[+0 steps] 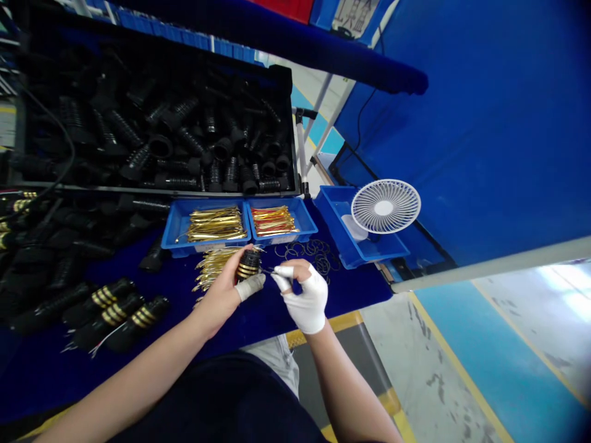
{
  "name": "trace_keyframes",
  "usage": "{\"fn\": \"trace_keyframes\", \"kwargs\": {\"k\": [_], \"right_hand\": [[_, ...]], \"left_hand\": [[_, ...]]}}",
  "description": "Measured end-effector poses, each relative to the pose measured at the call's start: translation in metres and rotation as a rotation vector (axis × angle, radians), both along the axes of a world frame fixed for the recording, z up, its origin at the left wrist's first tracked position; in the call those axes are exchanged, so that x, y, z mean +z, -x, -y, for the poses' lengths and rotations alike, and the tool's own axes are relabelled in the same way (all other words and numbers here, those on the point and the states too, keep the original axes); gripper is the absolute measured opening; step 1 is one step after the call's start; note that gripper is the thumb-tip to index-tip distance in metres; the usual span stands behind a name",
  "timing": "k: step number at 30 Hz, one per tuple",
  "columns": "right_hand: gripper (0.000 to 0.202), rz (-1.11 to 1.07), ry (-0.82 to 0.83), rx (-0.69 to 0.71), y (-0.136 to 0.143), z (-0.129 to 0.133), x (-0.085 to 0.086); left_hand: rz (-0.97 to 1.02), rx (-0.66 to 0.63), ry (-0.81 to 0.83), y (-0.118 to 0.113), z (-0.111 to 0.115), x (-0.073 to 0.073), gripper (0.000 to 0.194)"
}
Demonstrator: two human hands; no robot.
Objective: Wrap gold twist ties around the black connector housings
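A black ribbed part with gold bands is held upright in my left hand, whose thumb is wrapped in white. My right hand, in a white glove with some fingertips bare, pinches a thin dark piece beside the part; its exact shape is too small to tell. Gold strips lie on the blue cloth just behind my left hand. Black rings are scattered behind and right of my right hand.
Two blue trays hold gold strips and red-gold strips. Behind them stands a large black crate of black ribbed parts. Several gold-banded parts lie left. A white fan sits over a blue bin at right.
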State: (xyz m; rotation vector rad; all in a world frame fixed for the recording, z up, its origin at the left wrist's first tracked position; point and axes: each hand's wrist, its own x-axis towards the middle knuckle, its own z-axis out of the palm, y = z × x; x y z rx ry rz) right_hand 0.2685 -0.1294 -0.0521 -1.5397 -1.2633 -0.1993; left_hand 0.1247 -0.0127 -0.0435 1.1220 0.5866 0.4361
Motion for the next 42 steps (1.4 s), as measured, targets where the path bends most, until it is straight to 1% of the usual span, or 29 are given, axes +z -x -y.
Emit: {"fn": "trace_keyframes", "kwargs": {"k": [3,8,10,11,12,14,16,18,19,20,21,22,24,26,27,28,29,30,32,33,34,36,38,40,42], "right_hand": [[0.018,0.061,0.033,0.023,0.009,-0.001,0.002],[0.013,0.060,0.177,0.048,0.010,-0.004,-0.002],[0.007,-0.058,0.228,0.047,0.012,-0.005,-0.002],[0.009,-0.153,0.245,0.051,0.013,-0.006,-0.002],[0.019,-0.259,0.262,0.073,0.014,-0.007,-0.001],[0.039,-0.452,0.306,0.171,0.017,-0.007,0.000],[0.048,-0.562,0.331,0.273,0.020,-0.007,0.001],[0.047,-0.611,0.308,0.282,0.024,-0.007,0.002],[0.046,-0.617,0.290,0.279,0.026,-0.008,0.002],[0.045,-0.623,0.276,0.292,0.027,-0.009,0.002],[0.045,-0.633,0.270,0.327,0.028,-0.009,0.003],[0.045,-0.645,0.270,0.376,0.029,-0.010,0.003],[0.049,-0.670,0.276,0.469,0.028,-0.011,0.005],[0.047,-0.662,0.319,0.496,0.022,-0.009,0.004],[0.043,-0.626,0.369,0.473,0.016,-0.008,0.003],[0.037,-0.561,0.432,0.408,0.009,-0.007,0.001],[0.031,-0.465,0.514,0.289,0.000,-0.007,-0.002],[0.027,-0.352,0.603,0.131,-0.010,-0.007,-0.006],[0.020,-0.151,0.741,-0.189,-0.030,-0.008,-0.016],[0.017,-0.095,0.784,-0.285,-0.038,-0.009,-0.021],[0.017,-0.065,0.812,-0.327,-0.045,-0.010,-0.025],[0.019,-0.048,0.817,-0.283,-0.049,-0.011,-0.029],[0.021,-0.020,0.787,-0.208,-0.043,-0.012,-0.026],[0.015,-0.009,0.649,-0.132,-0.030,-0.010,-0.017],[0.010,0.000,0.435,-0.074,-0.015,-0.007,-0.008]], "left_hand": [[0.032,-0.008,-0.109,0.001,0.002,0.002,0.072],[0.035,0.035,-0.142,0.004,0.002,0.007,0.062],[0.045,0.049,-0.127,0.005,0.001,0.009,0.057],[0.053,0.029,-0.116,0.006,0.001,0.010,0.056],[0.062,-0.011,-0.109,0.008,0.000,0.011,0.056],[0.068,-0.125,-0.123,0.012,0.000,0.014,0.056],[0.052,-0.190,-0.186,0.016,0.000,0.016,0.057],[0.043,-0.148,-0.252,0.019,0.003,0.016,0.060],[0.041,-0.111,-0.255,0.019,0.006,0.015,0.064],[0.037,-0.088,-0.222,0.019,0.008,0.013,0.066],[0.027,-0.090,-0.152,0.019,0.011,0.011,0.068],[0.011,-0.123,-0.049,0.019,0.013,0.008,0.067],[-0.026,-0.249,0.212,0.016,0.016,0.002,0.063],[-0.025,-0.370,0.469,0.014,0.016,-0.002,0.061],[-0.009,-0.393,0.575,0.013,0.015,-0.003,0.060],[0.010,-0.387,0.658,0.012,0.013,-0.004,0.059],[0.029,-0.349,0.715,0.011,0.011,-0.004,0.057],[0.045,-0.293,0.745,0.010,0.009,-0.004,0.054],[0.055,-0.179,0.749,0.008,0.005,-0.003,0.044],[0.052,-0.138,0.731,0.007,0.005,-0.002,0.040],[0.048,-0.103,0.705,0.005,0.004,-0.001,0.035],[0.033,-0.059,0.638,0.004,0.005,-0.001,0.028],[0.024,-0.022,0.532,0.003,0.007,-0.002,0.029],[0.018,0.012,0.411,0.002,0.009,-0.002,0.047],[0.001,0.025,0.301,0.002,0.010,-0.001,0.065]]}}
